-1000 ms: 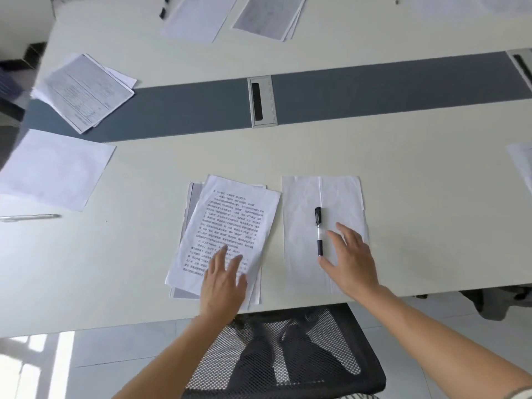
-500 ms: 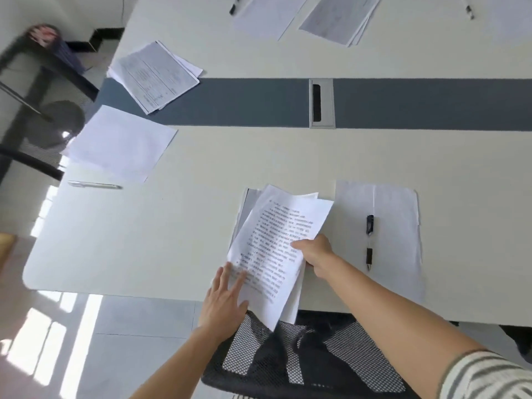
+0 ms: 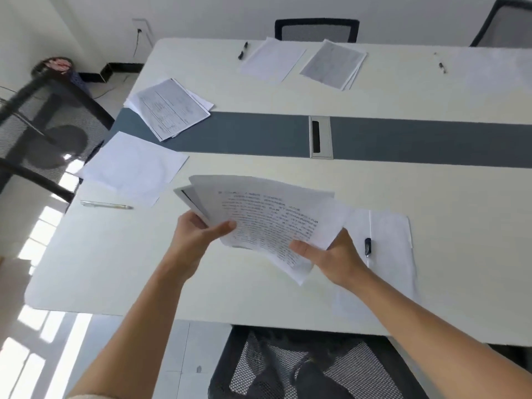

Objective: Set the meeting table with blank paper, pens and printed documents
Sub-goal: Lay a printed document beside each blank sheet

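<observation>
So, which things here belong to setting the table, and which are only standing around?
Belong to the job:
- printed documents, held off the table by the left hand and right hand
- blank paper with the black pen on it
- the place settings at the other seats

Standing around:
- cable slot
- mesh chairs
- wall socket

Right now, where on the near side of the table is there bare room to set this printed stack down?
Bare tabletop lies below the clear pen, left of the left hand. The right is crowded: blank sheets with a black pen.
</observation>
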Tool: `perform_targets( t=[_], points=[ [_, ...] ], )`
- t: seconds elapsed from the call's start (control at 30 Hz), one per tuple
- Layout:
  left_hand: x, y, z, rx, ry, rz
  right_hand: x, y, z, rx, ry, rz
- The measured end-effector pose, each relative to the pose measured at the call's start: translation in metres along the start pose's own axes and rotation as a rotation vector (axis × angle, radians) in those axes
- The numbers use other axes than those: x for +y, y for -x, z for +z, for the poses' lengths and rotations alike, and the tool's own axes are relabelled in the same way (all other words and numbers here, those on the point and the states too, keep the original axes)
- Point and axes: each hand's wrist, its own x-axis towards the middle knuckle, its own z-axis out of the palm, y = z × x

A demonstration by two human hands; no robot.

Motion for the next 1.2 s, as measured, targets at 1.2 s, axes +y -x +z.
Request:
perform_targets(
  t=[1.2],
  points=[
    [-0.147,0.031,0.053,-0.237,-1.35,-0.146,0.141,-0.011,-0.062,0.278,0.845,0.383]
  ],
)
